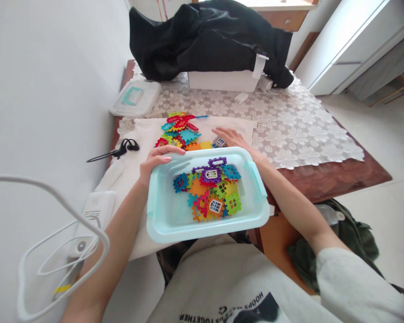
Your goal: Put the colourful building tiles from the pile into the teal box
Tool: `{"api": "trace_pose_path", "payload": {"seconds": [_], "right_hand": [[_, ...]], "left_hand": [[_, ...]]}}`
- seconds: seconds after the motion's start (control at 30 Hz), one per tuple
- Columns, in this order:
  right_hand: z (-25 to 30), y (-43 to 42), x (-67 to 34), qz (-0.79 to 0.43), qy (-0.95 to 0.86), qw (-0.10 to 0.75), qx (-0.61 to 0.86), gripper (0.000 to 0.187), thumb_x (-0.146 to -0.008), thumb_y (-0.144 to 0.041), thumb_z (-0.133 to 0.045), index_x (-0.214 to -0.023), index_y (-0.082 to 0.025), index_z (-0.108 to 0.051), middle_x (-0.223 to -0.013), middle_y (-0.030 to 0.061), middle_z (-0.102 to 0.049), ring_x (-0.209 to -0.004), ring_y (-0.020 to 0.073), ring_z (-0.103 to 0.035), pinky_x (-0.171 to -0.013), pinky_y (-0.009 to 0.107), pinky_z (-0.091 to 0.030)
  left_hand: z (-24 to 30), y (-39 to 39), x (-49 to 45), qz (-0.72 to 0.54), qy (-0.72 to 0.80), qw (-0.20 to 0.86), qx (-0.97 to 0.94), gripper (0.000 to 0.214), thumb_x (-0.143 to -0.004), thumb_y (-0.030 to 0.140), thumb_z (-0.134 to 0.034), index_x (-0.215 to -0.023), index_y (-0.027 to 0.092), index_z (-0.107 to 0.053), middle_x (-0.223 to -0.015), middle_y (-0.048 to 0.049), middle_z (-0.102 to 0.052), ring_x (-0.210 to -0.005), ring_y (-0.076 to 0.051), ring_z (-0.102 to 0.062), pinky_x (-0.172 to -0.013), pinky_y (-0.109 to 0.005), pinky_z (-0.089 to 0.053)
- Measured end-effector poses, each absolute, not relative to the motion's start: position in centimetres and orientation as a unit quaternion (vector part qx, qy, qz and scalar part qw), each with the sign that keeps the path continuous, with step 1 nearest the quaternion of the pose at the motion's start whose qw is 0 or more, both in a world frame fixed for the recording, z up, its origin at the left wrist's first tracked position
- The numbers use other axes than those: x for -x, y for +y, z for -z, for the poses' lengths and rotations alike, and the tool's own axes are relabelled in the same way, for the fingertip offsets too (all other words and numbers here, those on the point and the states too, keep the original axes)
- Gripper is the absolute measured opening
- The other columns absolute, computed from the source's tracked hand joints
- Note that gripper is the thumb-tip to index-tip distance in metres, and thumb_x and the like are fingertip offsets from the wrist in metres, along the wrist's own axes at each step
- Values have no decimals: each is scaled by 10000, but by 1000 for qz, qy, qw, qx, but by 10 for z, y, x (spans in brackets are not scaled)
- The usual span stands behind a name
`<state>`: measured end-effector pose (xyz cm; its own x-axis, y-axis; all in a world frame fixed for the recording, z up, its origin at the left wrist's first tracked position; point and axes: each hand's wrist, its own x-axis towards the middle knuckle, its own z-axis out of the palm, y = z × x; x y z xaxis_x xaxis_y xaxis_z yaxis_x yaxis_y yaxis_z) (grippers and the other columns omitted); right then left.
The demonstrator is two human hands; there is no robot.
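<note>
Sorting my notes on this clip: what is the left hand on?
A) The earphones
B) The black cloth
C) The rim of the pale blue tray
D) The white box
C: the left hand lies with its fingers over the near rim of the tray, which holds the colored pieces.

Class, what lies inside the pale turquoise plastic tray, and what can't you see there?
Inside the pale turquoise plastic tray lies a heap of multicoloured plastic interlocking building pieces. Lower pieces are covered by those on top.
</note>
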<state>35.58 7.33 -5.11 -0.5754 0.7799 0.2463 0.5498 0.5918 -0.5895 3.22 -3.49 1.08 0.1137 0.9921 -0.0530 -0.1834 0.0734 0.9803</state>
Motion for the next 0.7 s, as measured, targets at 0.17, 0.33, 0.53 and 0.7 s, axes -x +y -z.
{"api": "trace_pose_path", "payload": {"seconds": [0.17, 0.33, 0.53, 0.7], "right_hand": [[63, 70, -347, -169, -910, 159, 343, 442, -1128, -394, -585, -1541, -301, -715, -1637, 98, -686, -1513, 350, -540, -1273, 537, -449], [65, 74, -345, -181, -899, 188, 352, 321, -1112, -387, -608, -1354, -262, -776, -1465, 120, -755, -1354, 320, -600, -1200, 475, -497], [62, 73, -345, -152, -885, 165, 407, 343, -1080, -292, -630, -1382, -200, -764, -1434, 171, -754, -1306, 367, -588, -1152, 511, -495], [53, 67, -342, -165, -873, 186, 419, 128, -1072, -302, -615, -1098, -214, -704, -1216, 160, -748, -1132, 318, -621, -973, 427, -525]], "left_hand": [[-13, -34, -32, -498, 442, 586, -462, 307, -644, 301, -766, -871, 169, -926, -910, -86, -865, -740, -223, -741, -632, -280, -577], [-13, -34, -31, -496, 441, 585, -466, 308, -656, 294, -766, -888, 161, -919, -888, -90, -851, -731, -221, -734, -628, -282, -566], [-14, -34, -31, -495, 440, 581, -473, 313, -650, 291, -768, -882, 148, -922, -891, -98, -856, -735, -220, -731, -612, -275, -553], [-15, -35, -31, -493, 440, 586, -468, 328, -642, 283, -772, -897, 147, -927, -865, -89, -852, -732, -213, -730, -630, -267, -552]]}}
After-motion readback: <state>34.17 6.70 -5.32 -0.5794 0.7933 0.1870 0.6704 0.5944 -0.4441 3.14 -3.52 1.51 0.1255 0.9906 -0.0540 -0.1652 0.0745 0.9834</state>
